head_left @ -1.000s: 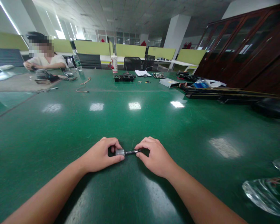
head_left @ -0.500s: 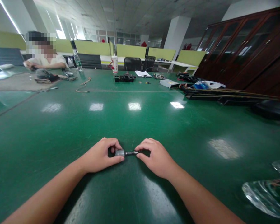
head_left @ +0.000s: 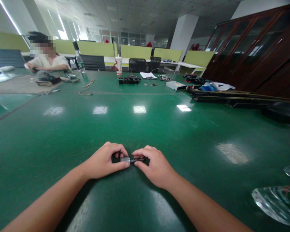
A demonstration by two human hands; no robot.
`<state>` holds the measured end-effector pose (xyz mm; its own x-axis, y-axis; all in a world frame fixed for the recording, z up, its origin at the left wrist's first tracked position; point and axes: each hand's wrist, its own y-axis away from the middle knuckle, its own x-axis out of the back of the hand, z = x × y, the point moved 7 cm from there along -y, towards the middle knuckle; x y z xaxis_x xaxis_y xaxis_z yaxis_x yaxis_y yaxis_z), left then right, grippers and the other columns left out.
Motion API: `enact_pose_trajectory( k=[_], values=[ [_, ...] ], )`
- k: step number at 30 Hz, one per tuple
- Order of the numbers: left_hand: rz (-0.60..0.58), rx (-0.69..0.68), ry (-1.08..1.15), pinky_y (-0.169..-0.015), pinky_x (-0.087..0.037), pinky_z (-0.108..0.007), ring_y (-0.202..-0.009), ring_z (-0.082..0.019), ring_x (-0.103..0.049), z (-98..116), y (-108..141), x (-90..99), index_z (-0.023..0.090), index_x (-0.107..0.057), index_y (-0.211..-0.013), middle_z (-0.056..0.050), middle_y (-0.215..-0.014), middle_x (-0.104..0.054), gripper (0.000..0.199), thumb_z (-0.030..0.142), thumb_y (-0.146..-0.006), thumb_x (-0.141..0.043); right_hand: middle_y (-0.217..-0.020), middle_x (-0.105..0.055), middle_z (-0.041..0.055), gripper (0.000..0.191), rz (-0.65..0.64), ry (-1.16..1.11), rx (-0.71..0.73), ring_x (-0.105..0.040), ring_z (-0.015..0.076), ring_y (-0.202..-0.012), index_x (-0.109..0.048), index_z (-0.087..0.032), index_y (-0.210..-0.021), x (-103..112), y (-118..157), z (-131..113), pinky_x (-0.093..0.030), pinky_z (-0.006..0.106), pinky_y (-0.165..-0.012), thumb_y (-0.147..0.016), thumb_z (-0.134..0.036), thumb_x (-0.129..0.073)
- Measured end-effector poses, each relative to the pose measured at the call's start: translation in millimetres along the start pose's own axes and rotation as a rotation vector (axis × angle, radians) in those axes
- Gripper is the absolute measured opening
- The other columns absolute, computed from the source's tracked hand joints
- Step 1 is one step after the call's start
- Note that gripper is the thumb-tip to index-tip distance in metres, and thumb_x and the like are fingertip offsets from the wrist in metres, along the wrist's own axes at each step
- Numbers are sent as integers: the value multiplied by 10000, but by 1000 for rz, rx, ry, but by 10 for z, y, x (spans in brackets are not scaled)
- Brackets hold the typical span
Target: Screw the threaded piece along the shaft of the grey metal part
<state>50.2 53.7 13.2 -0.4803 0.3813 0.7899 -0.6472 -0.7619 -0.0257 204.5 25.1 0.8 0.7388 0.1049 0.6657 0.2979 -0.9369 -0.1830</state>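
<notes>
My left hand [head_left: 102,162] is closed around a small silver metal cylinder [head_left: 125,160] lying sideways just above the green tabletop. It looks like a little motor, though its left end is hidden by the fingers. Out of its right side runs a thin dark shaft [head_left: 134,159] with ridges like a thread. My right hand [head_left: 157,166] has its thumb and fingertips around this shaft, close to the cylinder. The shaft's far end reaches into the hollow of my right palm.
A clear plastic bottle [head_left: 276,206] lies at the right edge. Farther back are a white bottle [head_left: 119,66], a black frame part [head_left: 129,80], a cord [head_left: 85,87], a grey metal box [head_left: 175,85] and long black rails [head_left: 215,96]. A person [head_left: 48,61] sits across the table.
My right hand has slid left along the shaft, from its tip to near the cylinder, showing more ridges. The left hand and cylinder stay almost in place.
</notes>
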Motion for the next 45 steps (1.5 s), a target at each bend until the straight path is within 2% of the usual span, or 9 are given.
enact_pose_trajectory(
  k=[6,12,31,45],
  values=[
    [-9,17,-13,-778,-404,-299,-776,-170,-595,4,-9,-3,198,-692,-930,12,-802,-664,268,425,-791,-720,-895,-711,14,228,-3,3,24,-613,168,-866,-731,-227,-1000,-7,-1,-7,-441,341,-846,-806,-110,-710],
    [-17,16,-9,-788,-394,-304,-786,-173,-597,-1,-12,-15,192,-694,-922,2,-821,-677,249,427,-838,-679,-945,-748,8,190,-35,10,115,-612,175,-902,-734,-219,-984,-25,-2,-64,-418,364,-886,-826,-118,-703],
    [-10,-26,-22,-787,-375,-299,-767,-161,-595,7,-9,-26,195,-685,-921,14,-811,-664,230,413,-848,-693,-877,-709,-12,127,-31,51,116,-575,163,-856,-714,-229,-913,-28,-6,-71,-395,334,-832,-798,-195,-756],
    [-13,-38,-33,-768,-390,-293,-763,-167,-597,36,-14,-16,196,-686,-924,0,-818,-676,231,417,-857,-677,-839,-683,-4,87,-29,80,108,-557,166,-838,-694,-217,-879,-19,-17,-87,-397,326,-808,-815,-161,-711]
  ],
)
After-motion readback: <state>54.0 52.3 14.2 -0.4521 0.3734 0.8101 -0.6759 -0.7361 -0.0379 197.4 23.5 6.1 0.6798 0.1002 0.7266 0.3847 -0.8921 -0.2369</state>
